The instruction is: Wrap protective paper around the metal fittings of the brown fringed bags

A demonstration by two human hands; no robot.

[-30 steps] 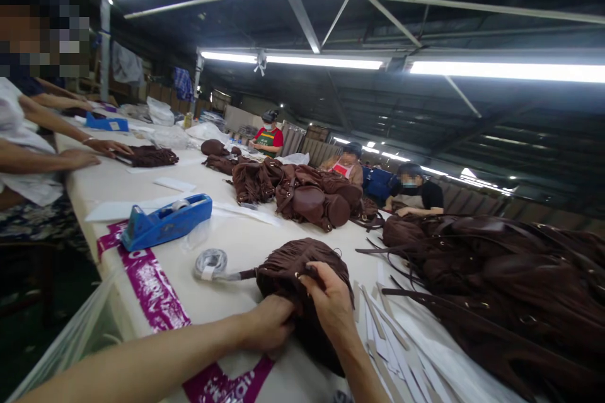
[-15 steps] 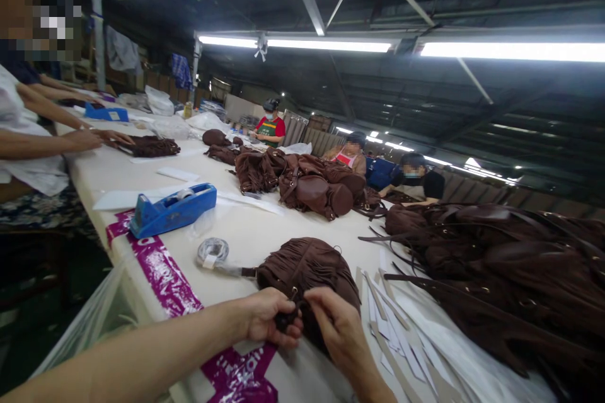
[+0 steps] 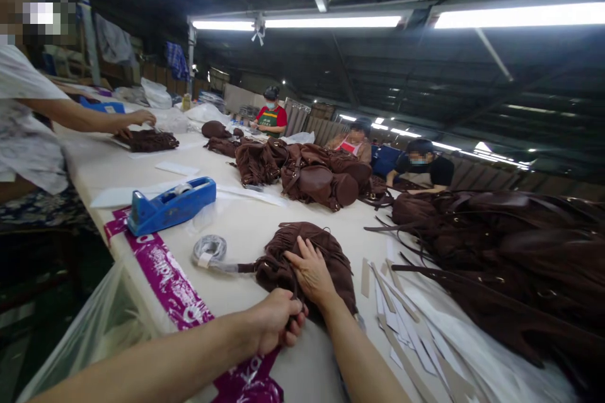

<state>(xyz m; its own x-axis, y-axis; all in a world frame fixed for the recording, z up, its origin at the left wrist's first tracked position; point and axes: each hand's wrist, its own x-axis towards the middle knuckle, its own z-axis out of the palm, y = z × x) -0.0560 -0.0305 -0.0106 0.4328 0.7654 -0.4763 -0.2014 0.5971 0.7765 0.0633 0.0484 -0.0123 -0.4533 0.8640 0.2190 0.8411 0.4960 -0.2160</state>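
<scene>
A dark brown fringed bag (image 3: 338, 258) lies on the white table in front of me. My right hand (image 3: 312, 274) rests flat on top of it, fingers spread over the fringe. At the bag's near edge, my left hand (image 3: 278, 321) is closed in a pinch on a dark cord of the bag; most of the cord is hidden by the fingers. From the bag's left side a dark strap (image 3: 246, 267) leads into a clear-wrapped grey coil (image 3: 210, 250).
A blue tape dispenser (image 3: 172, 204) stands at the left, near purple printed tape (image 3: 165, 283) along the table edge. Brown bags are heaped (image 3: 496, 252) at the right, with more (image 3: 312, 173) behind. Card strips (image 3: 406, 327) lie right of my hands. Co-workers sit or stand around.
My right hand has left the cord beside my left hand and moved up, spreading onto the bag. The left hand keeps its grip slightly lower. A co-worker's hand at left has lifted.
</scene>
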